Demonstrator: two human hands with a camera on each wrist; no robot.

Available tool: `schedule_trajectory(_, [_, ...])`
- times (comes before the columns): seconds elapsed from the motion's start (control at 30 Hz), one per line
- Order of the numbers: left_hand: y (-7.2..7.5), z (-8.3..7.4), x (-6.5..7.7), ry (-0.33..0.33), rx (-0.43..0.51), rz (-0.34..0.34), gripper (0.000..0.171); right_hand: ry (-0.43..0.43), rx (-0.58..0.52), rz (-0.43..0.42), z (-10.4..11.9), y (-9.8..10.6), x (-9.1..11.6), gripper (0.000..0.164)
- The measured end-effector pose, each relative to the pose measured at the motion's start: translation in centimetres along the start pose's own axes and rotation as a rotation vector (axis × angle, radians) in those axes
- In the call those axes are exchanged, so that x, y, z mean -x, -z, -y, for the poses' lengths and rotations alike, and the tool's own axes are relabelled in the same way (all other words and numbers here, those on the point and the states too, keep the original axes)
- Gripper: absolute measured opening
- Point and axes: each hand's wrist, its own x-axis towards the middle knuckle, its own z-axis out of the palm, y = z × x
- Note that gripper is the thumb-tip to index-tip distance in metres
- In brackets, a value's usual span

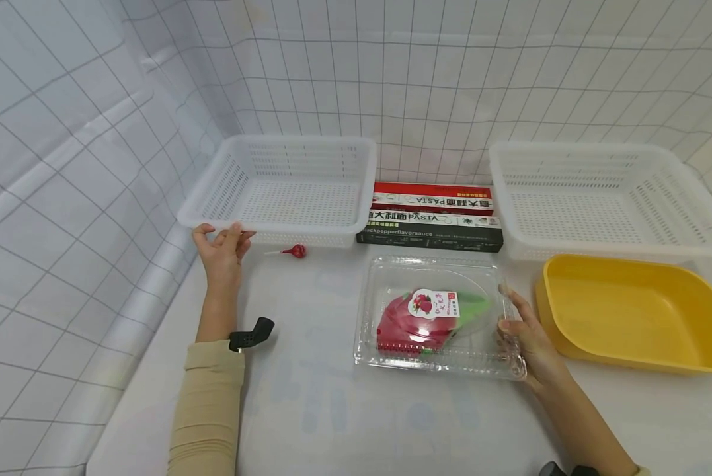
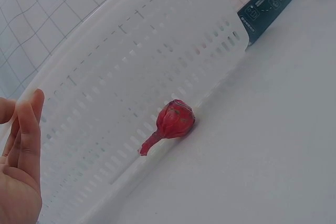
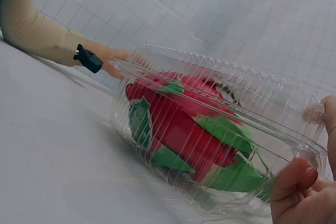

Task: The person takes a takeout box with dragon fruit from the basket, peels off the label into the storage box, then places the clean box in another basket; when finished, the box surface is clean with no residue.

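My left hand (image 1: 221, 256) pinches the near-left rim of a white slotted plastic basket (image 1: 290, 230). Just in front of that basket, a red-wrapped lollipop (image 1: 298, 251) lies on the table; the left wrist view shows the lollipop (image 2: 176, 120) close to the basket wall. With fingers and thumb, my right hand (image 1: 534, 344) grips the right side of a clear plastic clamshell box (image 1: 480, 337). Inside it is a red and green dragon fruit (image 1: 406, 324), which bears a white label on top. In the right wrist view the box lid (image 3: 262, 95) looks closed.
Two pasta boxes, one red (image 1: 433, 192) and one black (image 1: 430, 237), lie between the left basket and a second white basket (image 1: 599, 248). A yellow tub (image 1: 623, 357) stands right of my right hand. Grid-patterned cloth (image 1: 439, 79) rises behind and at the left.
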Motion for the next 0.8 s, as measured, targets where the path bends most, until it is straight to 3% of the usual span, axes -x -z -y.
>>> schedule_trajectory(0.33, [-0.1, -0.1, 0.1, -0.002, -0.013, -0.005, 0.044, -0.036, 0.210, -0.118, 0.4, -0.1, 0.4, 0.054])
schedule_trajectory(0.57, [-0.2, -0.3, 0.1, 0.005, -0.031, -0.019, 0.042, -0.059, 0.256, -0.110, 0.8, 0.0, 0.4, 0.043])
schedule_trajectory(0.8, [-0.6, -0.6, 0.2, 0.005, -0.186, -0.070, 0.040, -0.097, 0.327, -0.112, 1.2, 0.1, 0.6, 0.035])
